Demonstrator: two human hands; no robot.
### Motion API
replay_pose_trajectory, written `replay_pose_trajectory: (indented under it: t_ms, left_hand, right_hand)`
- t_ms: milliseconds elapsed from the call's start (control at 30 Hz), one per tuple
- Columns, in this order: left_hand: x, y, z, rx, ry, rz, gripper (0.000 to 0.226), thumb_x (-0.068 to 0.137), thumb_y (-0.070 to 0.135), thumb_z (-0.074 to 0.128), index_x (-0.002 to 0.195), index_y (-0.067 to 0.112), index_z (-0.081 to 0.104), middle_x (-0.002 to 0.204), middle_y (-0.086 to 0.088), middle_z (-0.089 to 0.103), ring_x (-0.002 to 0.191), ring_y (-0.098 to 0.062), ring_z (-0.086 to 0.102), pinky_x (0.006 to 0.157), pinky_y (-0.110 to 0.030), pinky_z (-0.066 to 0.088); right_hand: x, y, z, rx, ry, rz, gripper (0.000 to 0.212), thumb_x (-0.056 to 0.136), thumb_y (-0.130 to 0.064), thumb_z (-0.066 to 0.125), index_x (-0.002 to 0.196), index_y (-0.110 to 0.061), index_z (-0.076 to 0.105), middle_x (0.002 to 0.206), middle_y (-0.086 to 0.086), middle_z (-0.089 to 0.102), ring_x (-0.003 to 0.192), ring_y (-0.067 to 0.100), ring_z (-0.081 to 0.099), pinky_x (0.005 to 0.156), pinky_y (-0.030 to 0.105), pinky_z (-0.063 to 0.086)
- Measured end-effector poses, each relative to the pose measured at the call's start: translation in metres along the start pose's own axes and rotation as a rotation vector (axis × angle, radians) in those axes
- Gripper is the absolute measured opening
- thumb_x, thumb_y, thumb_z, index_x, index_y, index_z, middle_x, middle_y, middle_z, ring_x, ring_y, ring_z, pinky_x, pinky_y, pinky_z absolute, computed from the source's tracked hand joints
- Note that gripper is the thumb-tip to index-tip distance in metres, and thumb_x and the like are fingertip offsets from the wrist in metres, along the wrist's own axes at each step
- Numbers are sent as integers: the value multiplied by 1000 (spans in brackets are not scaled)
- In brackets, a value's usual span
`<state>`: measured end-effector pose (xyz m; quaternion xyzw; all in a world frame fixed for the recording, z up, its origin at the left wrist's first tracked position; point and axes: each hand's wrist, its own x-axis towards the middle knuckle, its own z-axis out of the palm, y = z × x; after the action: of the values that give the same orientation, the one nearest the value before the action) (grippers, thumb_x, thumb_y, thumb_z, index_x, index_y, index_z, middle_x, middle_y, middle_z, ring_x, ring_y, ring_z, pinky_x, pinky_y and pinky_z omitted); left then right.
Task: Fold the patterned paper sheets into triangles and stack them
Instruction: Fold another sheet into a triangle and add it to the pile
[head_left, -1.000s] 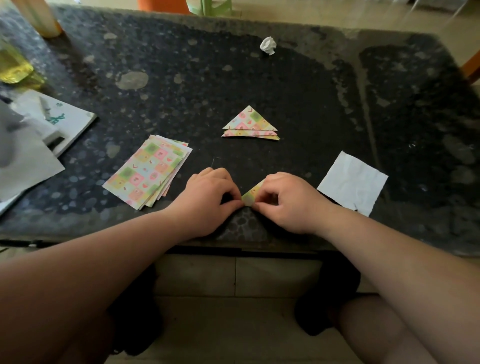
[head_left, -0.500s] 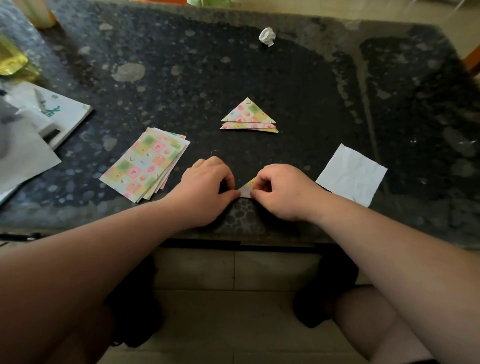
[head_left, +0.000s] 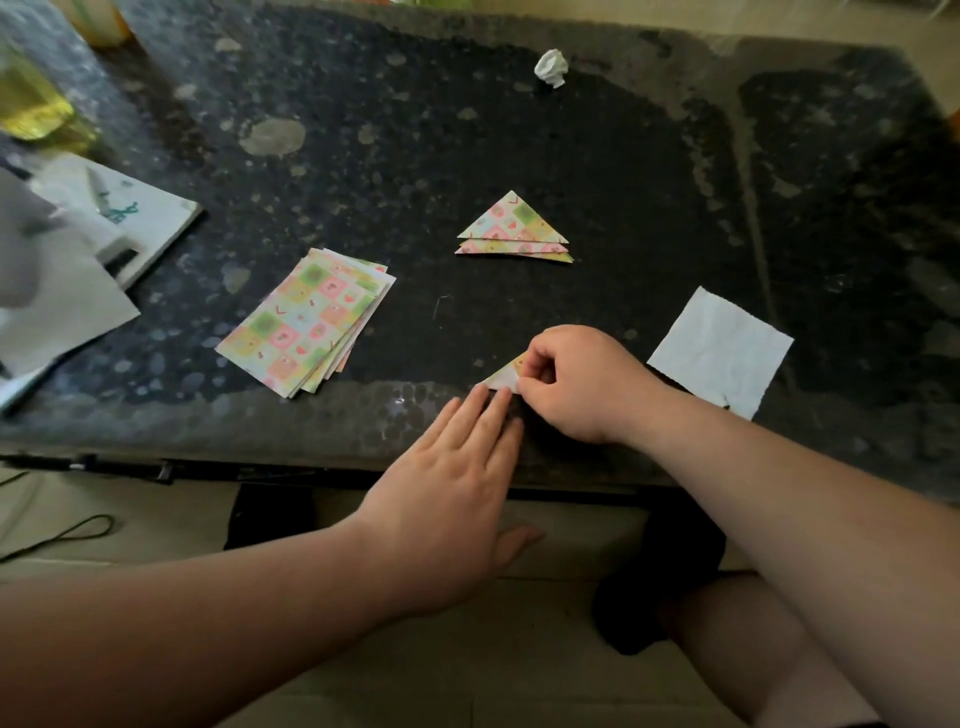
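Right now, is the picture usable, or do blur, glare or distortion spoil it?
Head view: dim, corners darkened; the folded triangles and unfolded sheets are sharp; the white papers at the left edge are blurred; faint glare on the near edge of the table; the wide-angle lens bends that edge.

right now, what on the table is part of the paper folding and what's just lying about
In use: pile of patterned sheets, stack of folded triangles, half-folded sheet pinched by the right hand, left hand flat at its edge.
Lying about: white paper square, crumpled paper ball, booklet.
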<state>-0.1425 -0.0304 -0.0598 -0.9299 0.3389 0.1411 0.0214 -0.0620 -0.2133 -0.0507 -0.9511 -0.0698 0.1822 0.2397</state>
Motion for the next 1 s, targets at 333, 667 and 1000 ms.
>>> replay_pose_trajectory:
  t_ms: [333,667,1000]
  left_hand:
    - [3,2,5,-19,25,3,93,99,72,25,161,7,-1,167,-19,-14,154,-34,-19,127,-48,-4]
    - [9,4,12,4,51,28,93,96,73,31,161,8,18,166,-27,7,155,-40,2,126,-53,11]
    - [14,13,-1,-4,-37,40,98,86,89,22,161,34,-9,165,-28,-15,153,-47,-11,126,-57,4]
  right_hand:
    - [3,-3,1,-23,12,6,17,94,-29,64,78,-32,61,84,-12,60,79,9,59,69,28,52]
    - [-1,-8,0,-72,17,-6,19,95,-27,62,77,-30,57,86,-10,57,80,9,55,71,28,49]
    - [0,-4,0,-61,9,-21,13,96,-26,60,84,-26,61,88,-10,58,84,11,56,80,35,56]
